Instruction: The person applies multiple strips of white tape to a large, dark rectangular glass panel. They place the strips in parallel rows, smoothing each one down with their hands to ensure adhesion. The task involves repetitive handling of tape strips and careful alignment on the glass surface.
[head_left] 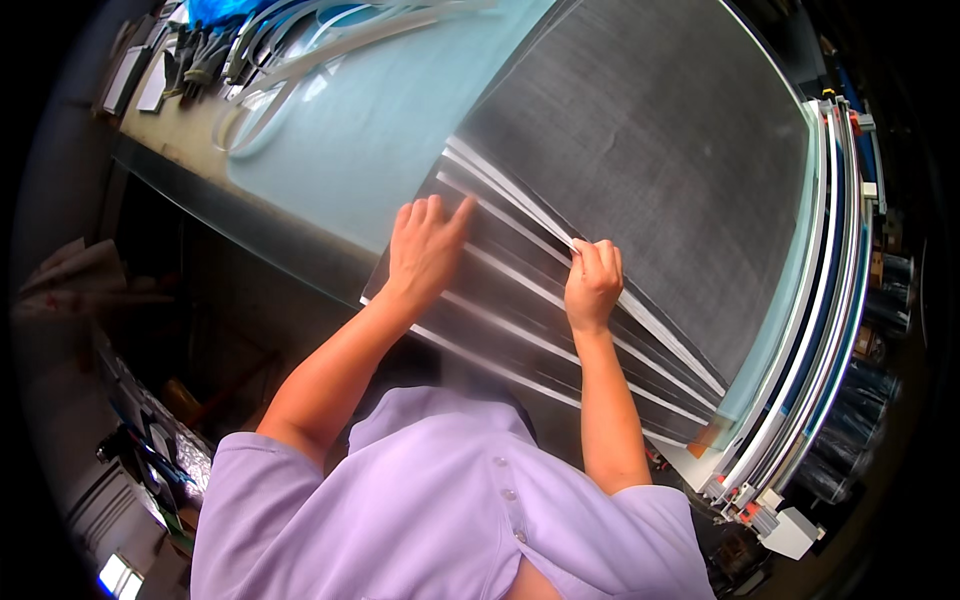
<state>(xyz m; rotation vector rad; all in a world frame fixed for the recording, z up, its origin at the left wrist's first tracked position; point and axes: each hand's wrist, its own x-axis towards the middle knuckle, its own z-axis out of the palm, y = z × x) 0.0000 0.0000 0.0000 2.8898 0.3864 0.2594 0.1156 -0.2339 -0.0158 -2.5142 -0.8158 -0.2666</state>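
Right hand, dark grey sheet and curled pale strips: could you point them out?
Right hand (pixel 594 286): head view, on the back of the hand.
Dark grey sheet (pixel 670 165): head view, on its broad face.
Curled pale strips (pixel 300 66): head view, on one wide strip.

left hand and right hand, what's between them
Dark sheeting with white bands lies between the left hand and right hand, seen in the head view.
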